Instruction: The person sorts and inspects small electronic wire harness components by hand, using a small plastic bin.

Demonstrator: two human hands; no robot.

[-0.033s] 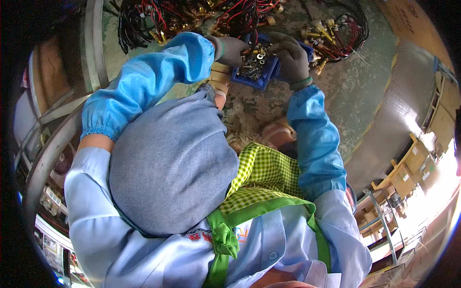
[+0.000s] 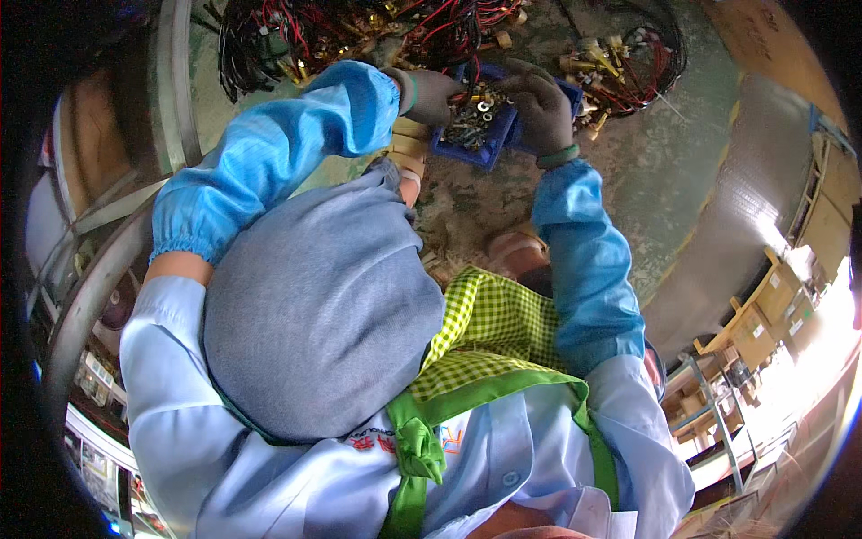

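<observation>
Left hand at the left side of the blue bin, fingers curled, red-and-black wires running down close to the fingertips; can't tell if I'm gripping one. Right hand over the bin's right side, fingers bent, tips too dark to say whether they pinch anything. Loose washers and small metal parts sit in the bin, between my hands. Step in hand looks like fine handwork at the bin; next move calls for a precise fingertip pinch, wires kept off the hardware.
</observation>
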